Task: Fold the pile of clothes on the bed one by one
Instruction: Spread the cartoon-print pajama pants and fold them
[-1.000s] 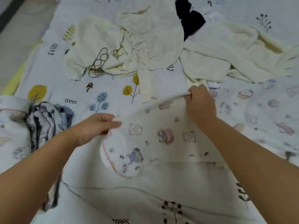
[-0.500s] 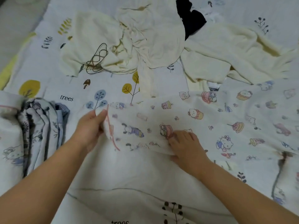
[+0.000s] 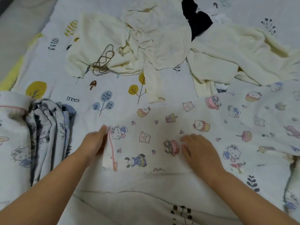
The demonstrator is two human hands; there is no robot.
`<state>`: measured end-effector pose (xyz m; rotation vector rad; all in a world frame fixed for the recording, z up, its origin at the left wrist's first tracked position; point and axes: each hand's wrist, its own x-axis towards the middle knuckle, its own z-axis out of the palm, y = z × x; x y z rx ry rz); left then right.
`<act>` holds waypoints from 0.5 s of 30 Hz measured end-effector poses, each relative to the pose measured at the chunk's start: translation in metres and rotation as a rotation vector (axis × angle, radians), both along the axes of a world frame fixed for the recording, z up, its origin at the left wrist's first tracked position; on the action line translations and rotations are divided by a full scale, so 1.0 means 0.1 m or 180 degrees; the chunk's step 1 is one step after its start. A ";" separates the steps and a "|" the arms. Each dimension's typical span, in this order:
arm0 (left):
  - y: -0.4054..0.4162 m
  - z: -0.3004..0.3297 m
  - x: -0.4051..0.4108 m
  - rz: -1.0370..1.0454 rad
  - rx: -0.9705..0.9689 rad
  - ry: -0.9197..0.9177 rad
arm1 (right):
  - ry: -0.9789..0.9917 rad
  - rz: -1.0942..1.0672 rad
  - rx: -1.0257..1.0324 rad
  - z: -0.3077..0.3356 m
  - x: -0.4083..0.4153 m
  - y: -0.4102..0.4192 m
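Note:
A white garment printed with cartoon characters (image 3: pixel 162 127) lies spread across the bed in front of me and runs off to the right. Its pink-trimmed cuff (image 3: pixel 111 151) is at the left end. My left hand (image 3: pixel 95 143) holds that cuff edge, thumb on top and fingers hidden behind the fabric. My right hand (image 3: pixel 199 151) rests flat on the garment with straight fingers. Unfolded cream garments (image 3: pixel 146 38) and another cream piece (image 3: pixel 235 52) lie further back, with a black garment (image 3: pixel 196 20) between them.
A stack of folded clothes (image 3: pixel 40 130) sits at my left. The tree-print bedsheet (image 3: pixel 73 88) covers the bed. The bed's left edge and the floor (image 3: pixel 14 38) show at the upper left. A thin brown cord (image 3: pixel 103 60) lies on the cream pile.
The printed sleeve was lifted, then turned over and laid flat. My right hand let go of its far edge, came back toward me and now lies flat on it. My left hand stays at the cuff.

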<state>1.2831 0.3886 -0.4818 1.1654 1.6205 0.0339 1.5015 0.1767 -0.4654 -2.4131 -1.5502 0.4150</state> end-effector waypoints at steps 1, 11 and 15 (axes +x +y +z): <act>0.05 -0.01 0.08 0.0163 0.0081 -0.0111 | 0.0016 -0.0217 -0.0062 0.02 0.07 0.12; 0.22 0.20 0.39 -0.0668 -0.0880 -0.1226 | 0.0003 -0.0383 -0.1404 -0.15 0.51 1.09; 0.54 0.42 0.33 0.0295 0.0782 -0.1559 | -0.0120 -0.0918 0.0108 -0.13 0.51 1.36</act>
